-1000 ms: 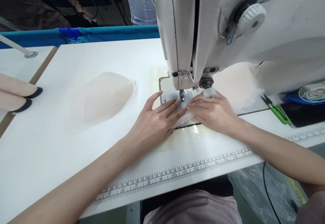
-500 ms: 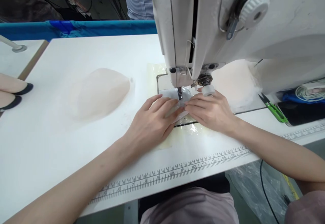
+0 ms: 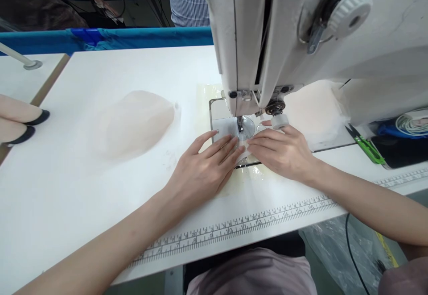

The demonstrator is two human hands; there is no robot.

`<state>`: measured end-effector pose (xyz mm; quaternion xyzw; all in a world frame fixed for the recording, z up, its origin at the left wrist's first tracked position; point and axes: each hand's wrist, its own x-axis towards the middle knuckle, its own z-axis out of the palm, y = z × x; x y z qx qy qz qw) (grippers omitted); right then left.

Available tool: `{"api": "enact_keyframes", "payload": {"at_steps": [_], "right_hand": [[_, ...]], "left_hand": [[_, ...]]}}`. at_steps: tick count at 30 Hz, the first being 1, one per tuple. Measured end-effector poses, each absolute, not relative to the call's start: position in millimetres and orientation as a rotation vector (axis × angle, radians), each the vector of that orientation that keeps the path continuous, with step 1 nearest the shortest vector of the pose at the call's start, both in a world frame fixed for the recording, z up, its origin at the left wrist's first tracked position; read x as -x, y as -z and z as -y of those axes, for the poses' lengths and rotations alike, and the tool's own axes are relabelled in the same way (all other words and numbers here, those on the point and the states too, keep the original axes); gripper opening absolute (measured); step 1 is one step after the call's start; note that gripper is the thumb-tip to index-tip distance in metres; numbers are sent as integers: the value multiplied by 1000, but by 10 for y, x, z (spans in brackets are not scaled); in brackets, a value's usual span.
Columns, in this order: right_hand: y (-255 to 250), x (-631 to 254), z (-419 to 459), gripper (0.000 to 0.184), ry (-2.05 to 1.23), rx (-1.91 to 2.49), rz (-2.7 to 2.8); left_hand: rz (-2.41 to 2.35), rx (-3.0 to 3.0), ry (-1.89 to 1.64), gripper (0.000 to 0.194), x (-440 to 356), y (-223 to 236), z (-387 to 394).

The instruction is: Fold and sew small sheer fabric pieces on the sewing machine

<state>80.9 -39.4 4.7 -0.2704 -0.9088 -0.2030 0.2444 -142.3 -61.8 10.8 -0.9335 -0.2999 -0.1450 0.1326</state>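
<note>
My left hand (image 3: 203, 168) lies flat with its fingers stretched out, pressing a small pale piece of fabric (image 3: 244, 154) down on the needle plate (image 3: 222, 130). My right hand (image 3: 284, 152) lies flat opposite it, fingers also stretched, fingertips nearly meeting those of the left hand over the fabric. Just beyond the fingertips the presser foot (image 3: 240, 127) of the white sewing machine (image 3: 301, 40) comes down. The fabric is mostly hidden under my fingers.
A heap of sheer peach fabric (image 3: 133, 123) lies to the left on the white table (image 3: 100, 72). More pale fabric (image 3: 310, 112) sits behind the machine. Green thread snips (image 3: 366, 145) rest at right. A printed ruler (image 3: 234, 228) runs along the front edge. Padded pieces with black tips (image 3: 23, 123) lie at far left. A person in a striped shirt (image 3: 187, 0) stands behind.
My hands have stayed pressed on the fabric by the presser foot; the fingertips sit slightly nearer to me. The view has shifted a little.
</note>
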Motion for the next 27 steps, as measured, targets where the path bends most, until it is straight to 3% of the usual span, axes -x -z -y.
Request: {"api": "enact_keyframes", "payload": {"at_steps": [10,17,27], "right_hand": [[4,-792,264,26,620,784,2435],[-8,-794,297,18,554,814,2454],[-56,-808,395,25,550,906,2526]], "left_hand": [[894,2643,525,27,1398,-69,447],[858,2583,550,25,1406,-57,451],[879,2638,574,26,1416,-51,473]]}}
